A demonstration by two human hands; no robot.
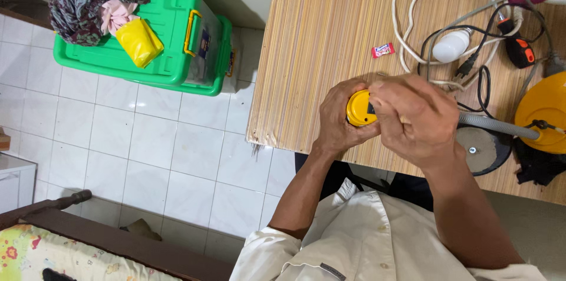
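Both my hands close around a small round yellow object (pixel 358 109) with a dark part on its side, held just above the near edge of a striped wooden table (pixel 306 51). My left hand (pixel 337 117) cups it from the left and below. My right hand (pixel 415 117) covers its right side, fingers curled over it. How the dark part sits in the yellow piece is hidden by my fingers.
On the table lie white and black cables (pixel 413 27), a white bulb (pixel 451 45), a small red wrapper (pixel 382 50), an orange-black tool (pixel 519 50) and a yellow lamp (pixel 545 110) with grey flexible neck. A green lidded box (pixel 177 33) with cloth stands on the tiled floor.
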